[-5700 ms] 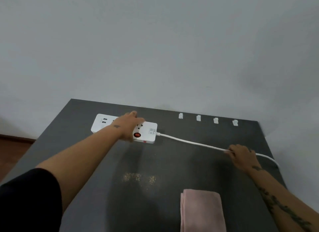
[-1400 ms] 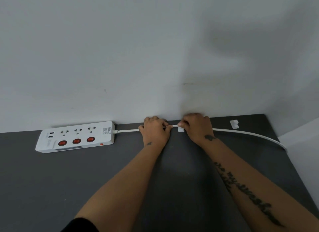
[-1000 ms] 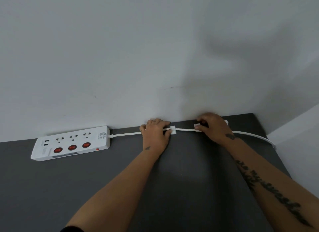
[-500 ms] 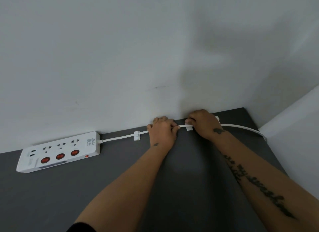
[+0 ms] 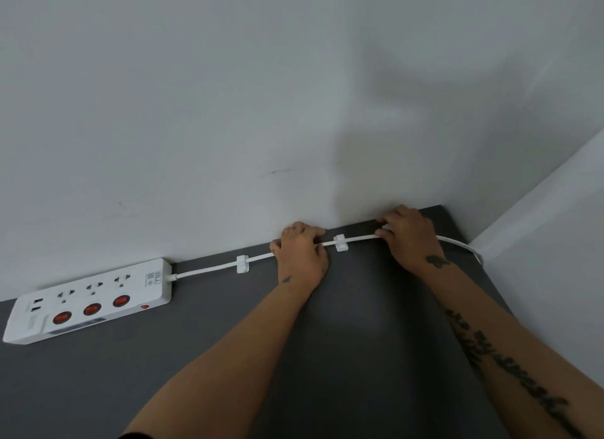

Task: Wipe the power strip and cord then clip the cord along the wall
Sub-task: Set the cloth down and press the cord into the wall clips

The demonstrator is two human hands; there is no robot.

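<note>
Dark grey counter [image 5: 359,357] runs up to a plain white wall [image 5: 228,111], with a second white wall closing the corner at about 3 o'clock. At 9 o'clock a white power strip [image 5: 88,303] lies flat on the counter just beside the wall, showing three red switches and three sockets. Its white cord [image 5: 209,268] leaves the right end and runs toward 2 o'clock along the foot of the wall, seated in a first white clip [image 5: 242,264] and then a second white clip [image 5: 340,243]. Between those two clips the left hand [image 5: 302,258] rests over the cord, its grip folded down on it with fingers curled toward the wall. Past the second clip, the right hand [image 5: 410,237] has its grip closed on the cord with fingertips [image 5: 380,233] pinching it against the counter's back edge. Beyond that hand the cord curves off the counter's right edge near the corner.
</note>
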